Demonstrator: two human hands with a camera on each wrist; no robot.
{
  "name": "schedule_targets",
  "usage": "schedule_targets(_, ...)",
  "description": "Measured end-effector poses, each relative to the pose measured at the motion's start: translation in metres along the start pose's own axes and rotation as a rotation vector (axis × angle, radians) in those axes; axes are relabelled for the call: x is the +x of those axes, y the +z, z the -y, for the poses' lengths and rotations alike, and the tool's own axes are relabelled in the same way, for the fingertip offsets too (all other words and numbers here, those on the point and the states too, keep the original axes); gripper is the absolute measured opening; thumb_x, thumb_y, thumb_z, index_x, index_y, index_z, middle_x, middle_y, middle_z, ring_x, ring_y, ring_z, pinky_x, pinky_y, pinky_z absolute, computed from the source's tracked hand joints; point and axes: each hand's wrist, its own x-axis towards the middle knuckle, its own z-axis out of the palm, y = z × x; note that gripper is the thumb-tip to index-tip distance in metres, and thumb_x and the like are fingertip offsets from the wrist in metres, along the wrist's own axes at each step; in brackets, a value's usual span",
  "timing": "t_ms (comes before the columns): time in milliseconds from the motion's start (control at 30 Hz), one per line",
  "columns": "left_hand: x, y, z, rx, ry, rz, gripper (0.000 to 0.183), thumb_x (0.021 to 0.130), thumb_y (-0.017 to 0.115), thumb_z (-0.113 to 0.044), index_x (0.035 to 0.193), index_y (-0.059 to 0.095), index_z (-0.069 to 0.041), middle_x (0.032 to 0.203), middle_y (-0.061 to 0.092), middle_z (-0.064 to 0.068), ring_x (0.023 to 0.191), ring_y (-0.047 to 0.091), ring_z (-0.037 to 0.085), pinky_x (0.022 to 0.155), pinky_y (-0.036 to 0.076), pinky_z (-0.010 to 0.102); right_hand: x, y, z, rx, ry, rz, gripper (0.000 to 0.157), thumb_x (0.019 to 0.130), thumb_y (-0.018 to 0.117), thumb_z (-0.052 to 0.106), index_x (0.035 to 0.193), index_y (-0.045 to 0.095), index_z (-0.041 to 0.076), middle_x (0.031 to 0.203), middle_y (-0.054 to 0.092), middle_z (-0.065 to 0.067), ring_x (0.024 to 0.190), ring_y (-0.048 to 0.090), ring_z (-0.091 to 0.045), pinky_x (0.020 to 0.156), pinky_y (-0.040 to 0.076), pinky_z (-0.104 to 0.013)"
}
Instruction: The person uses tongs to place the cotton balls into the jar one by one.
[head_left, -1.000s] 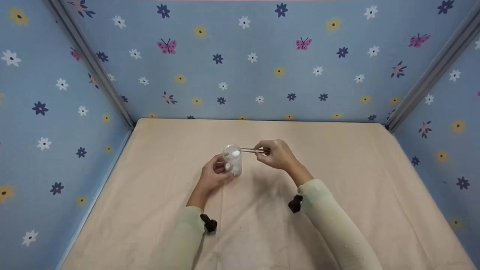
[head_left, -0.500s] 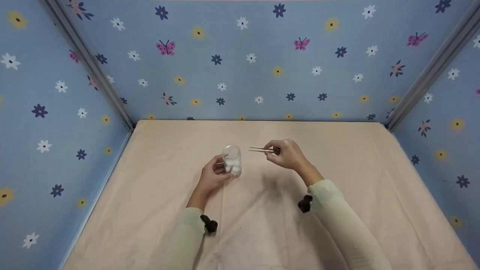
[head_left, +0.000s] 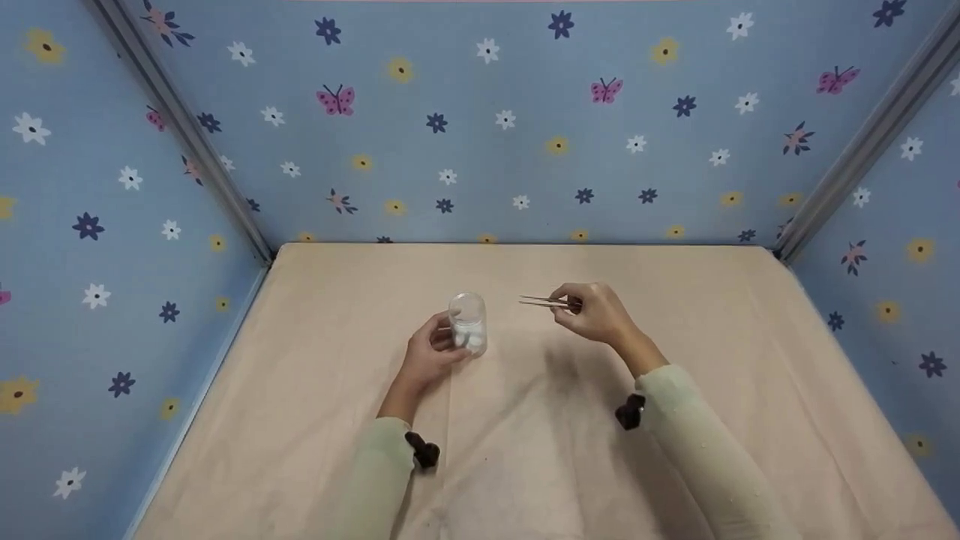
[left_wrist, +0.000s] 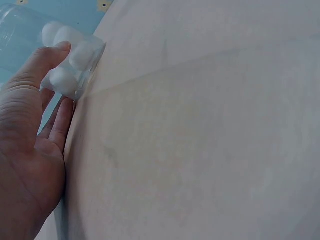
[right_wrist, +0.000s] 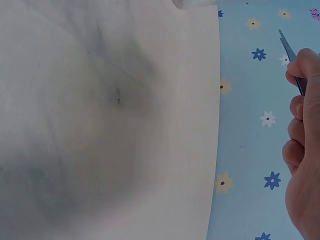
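Observation:
A clear open-topped jar (head_left: 469, 309) stands upright on the table with several white cotton balls (left_wrist: 70, 42) in its lower part. My left hand (head_left: 433, 354) holds the jar from its left side, thumb across the near wall and fingers behind. To the right of the jar, raised over the table, my right hand (head_left: 596, 311) pinches a pair of metal tweezers (head_left: 536, 301). Their tips point left toward the jar, a short way apart from each other, with nothing between them. In the right wrist view the tweezers (right_wrist: 287, 47) stick out beyond the thumb and fingers.
A pale cloth with shallow creases covers the table (head_left: 337, 300). Blue flower-patterned panels (head_left: 480, 127) rise behind the table and on both sides, with grey posts (head_left: 187, 127) at the corners. A dark device sits at each wrist.
My right hand has drawn the tweezers away to the right from the jar's mouth, where a white cotton ball was near the tips. That ball now lies lower. The left hand stays on the jar.

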Motion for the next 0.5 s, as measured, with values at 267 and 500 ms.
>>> schedule_targets(267,-0.0015,0.0010,0.0013,-0.007,-0.002,0.001,0.076,0.090,0.088,0.006,0.159,0.059,-0.009,0.150,0.064,0.024,0.142,0.069,0.044,0.124,0.059,0.051,-0.0057,-0.0006,-0.0044,0.018,0.008,-0.008,0.015,0.098,0.078,0.013,0.110,0.086,0.008,0.072,0.072,-0.008,0.060,0.042,-0.002,0.061,0.037,-0.026)
schedule_targets(500,0.0001,-0.0005,0.0003,-0.001,0.015,0.004,0.076,0.091,0.088,0.005,0.159,0.059,-0.009,0.149,0.064,0.024,0.142,0.069,0.044,0.123,0.059,0.052,-0.0069,-0.0024,-0.0059,0.033,-0.007,-0.023,0.015,0.098,0.078,0.011,0.110,0.085,0.007,0.069,0.068,-0.007,0.060,0.039,0.000,0.061,0.035,-0.025)
